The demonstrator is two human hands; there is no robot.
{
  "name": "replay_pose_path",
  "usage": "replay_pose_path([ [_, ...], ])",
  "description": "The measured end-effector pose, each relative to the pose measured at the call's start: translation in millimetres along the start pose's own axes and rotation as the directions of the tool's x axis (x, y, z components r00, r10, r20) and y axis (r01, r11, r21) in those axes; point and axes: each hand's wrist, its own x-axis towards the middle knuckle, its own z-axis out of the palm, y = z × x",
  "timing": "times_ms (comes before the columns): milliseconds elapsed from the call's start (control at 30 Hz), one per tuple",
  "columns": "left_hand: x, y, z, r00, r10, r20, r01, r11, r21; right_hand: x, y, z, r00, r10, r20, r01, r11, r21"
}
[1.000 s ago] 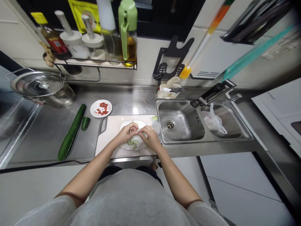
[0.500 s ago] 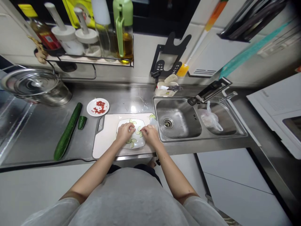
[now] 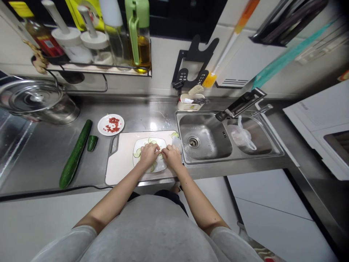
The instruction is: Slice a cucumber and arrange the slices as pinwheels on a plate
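A white squarish plate (image 3: 161, 167) rests on a pale cutting board (image 3: 117, 167), with thin cucumber slices (image 3: 137, 153) arranged in small groups on it. Over the plate's middle, my left hand (image 3: 148, 154) has its fingers closed in a pinch; its fingertips come close to those of my right hand (image 3: 172, 156). The right fingers are also pinched, above a slice at the plate's right side. Whatever lies between the fingertips is too small to make out. Beside the right hand, a light flat blade-like piece (image 3: 177, 142) and more cucumber slices (image 3: 174, 135) lie on the board.
A small plate (image 3: 101, 127) of chopped red bits stands behind the board. Left of it lie a long cucumber (image 3: 76, 154) and a short cucumber piece (image 3: 92, 143). A double sink (image 3: 207, 142) with a faucet (image 3: 240, 105) is at right, a lidded pot (image 3: 60, 109) at far left.
My left hand has shifted right and its fingers now nearly meet those of the right hand, covering more of the plate's centre. The view has moved slightly.
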Motion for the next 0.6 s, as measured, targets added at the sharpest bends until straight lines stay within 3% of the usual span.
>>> replay_pose_path([
  [600,3.2,3.9,-0.3,1.000,-0.021,0.008,0.021,1.000,0.000,-0.3,5.5,1.4,0.996,0.080,-0.044,-0.080,0.997,0.013],
])
